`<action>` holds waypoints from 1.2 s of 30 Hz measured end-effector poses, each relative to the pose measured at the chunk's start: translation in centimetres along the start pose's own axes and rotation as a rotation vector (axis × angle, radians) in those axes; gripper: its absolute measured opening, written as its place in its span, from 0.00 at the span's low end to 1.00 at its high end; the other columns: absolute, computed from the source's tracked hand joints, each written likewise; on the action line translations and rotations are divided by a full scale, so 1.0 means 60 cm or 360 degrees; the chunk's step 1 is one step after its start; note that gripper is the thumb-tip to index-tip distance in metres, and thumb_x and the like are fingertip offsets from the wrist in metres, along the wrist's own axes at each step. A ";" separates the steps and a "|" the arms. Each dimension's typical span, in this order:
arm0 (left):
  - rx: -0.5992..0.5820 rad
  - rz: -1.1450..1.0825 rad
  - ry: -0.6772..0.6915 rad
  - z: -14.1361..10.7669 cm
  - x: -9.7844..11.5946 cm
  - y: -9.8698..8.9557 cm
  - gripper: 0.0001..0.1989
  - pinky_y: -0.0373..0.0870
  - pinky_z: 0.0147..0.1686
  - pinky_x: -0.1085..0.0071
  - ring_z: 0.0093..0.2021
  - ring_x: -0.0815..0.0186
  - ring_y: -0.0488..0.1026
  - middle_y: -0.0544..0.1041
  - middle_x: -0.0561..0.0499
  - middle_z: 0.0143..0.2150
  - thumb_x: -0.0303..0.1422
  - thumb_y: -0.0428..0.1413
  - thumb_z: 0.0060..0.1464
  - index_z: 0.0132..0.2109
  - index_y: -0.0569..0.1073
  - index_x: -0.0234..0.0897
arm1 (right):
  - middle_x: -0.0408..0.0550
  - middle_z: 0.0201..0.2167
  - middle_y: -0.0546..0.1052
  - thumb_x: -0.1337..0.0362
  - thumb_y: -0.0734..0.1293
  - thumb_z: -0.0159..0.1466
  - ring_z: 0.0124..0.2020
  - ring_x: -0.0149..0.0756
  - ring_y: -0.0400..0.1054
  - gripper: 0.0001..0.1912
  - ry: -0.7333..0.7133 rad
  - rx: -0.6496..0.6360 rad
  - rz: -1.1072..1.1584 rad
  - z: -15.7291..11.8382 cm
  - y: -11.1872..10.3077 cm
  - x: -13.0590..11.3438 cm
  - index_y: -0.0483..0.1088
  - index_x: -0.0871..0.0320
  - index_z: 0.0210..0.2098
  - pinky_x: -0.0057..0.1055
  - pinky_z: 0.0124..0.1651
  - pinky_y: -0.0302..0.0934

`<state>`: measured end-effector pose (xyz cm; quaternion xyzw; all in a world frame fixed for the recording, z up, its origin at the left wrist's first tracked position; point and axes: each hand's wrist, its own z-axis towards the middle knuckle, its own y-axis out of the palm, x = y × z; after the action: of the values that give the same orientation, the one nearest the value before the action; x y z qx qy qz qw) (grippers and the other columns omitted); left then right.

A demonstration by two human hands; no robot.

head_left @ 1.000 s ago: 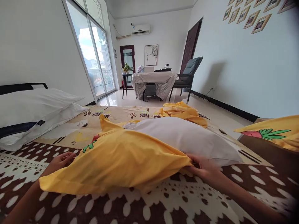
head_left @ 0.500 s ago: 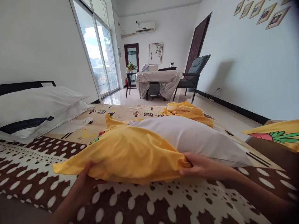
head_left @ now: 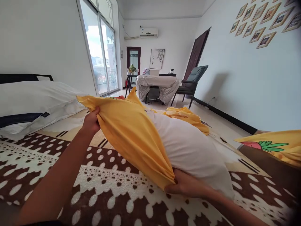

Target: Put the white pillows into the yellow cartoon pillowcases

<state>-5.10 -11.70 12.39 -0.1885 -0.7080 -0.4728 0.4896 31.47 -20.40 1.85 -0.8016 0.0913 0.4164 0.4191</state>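
A yellow pillowcase (head_left: 131,128) covers the left part of a white pillow (head_left: 190,146) on the bed. My left hand (head_left: 92,121) grips the pillowcase along its left edge, and that end is lifted. My right hand (head_left: 180,185) is closed on the bunched rim of the pillowcase, low down where the white pillow comes out of it. The right half of the pillow shows bare. Part of the pillowcase's far side, with a bit of red and green print, is mostly hidden from me.
The bed has a brown and cream patterned blanket (head_left: 113,188). White pillows (head_left: 39,97) lie at the left. Crumpled yellow cloth (head_left: 188,117) lies behind the pillow, and a yellow printed piece (head_left: 277,146) at the right. Beyond stand a covered table (head_left: 160,81) and a chair (head_left: 194,81).
My left hand has moved up and away, raising the pillowcase's left end. My right hand has gone slightly lower and left, still holding the rim. The pillow now slants down to the right.
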 end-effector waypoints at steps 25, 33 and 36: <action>-0.0107 0.0061 -0.0575 -0.064 -0.158 -0.154 0.22 0.78 0.38 0.57 0.50 0.51 0.73 0.70 0.44 0.58 0.34 0.58 0.53 0.55 0.69 0.40 | 0.37 0.18 0.64 0.51 0.71 0.49 0.14 0.19 0.51 0.20 0.0011 0.0139 0.0730 0.126 -0.152 -0.067 0.68 0.61 0.30 0.20 0.13 0.41; -0.0581 0.0355 -0.0822 -0.123 -0.157 -0.172 0.24 0.76 0.40 0.54 0.53 0.47 0.70 0.71 0.40 0.56 0.40 0.59 0.52 0.55 0.68 0.39 | 0.34 0.16 0.60 0.48 0.71 0.48 0.15 0.20 0.48 0.21 0.0148 0.0385 0.0551 0.093 -0.166 -0.025 0.64 0.58 0.27 0.22 0.16 0.41; -0.1098 0.0778 -0.0907 -0.163 -0.151 -0.176 0.25 0.75 0.33 0.64 0.44 0.50 0.76 0.77 0.40 0.48 0.49 0.57 0.50 0.49 0.73 0.37 | 0.39 0.21 0.67 0.50 0.69 0.50 0.20 0.26 0.57 0.18 0.0076 0.0475 -0.0054 0.104 -0.188 -0.053 0.66 0.59 0.27 0.24 0.22 0.50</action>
<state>-3.67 -23.35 0.10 -0.6209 -0.5512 -0.4804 0.2826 31.35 -9.25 9.07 -0.7415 0.1485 0.3717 0.5384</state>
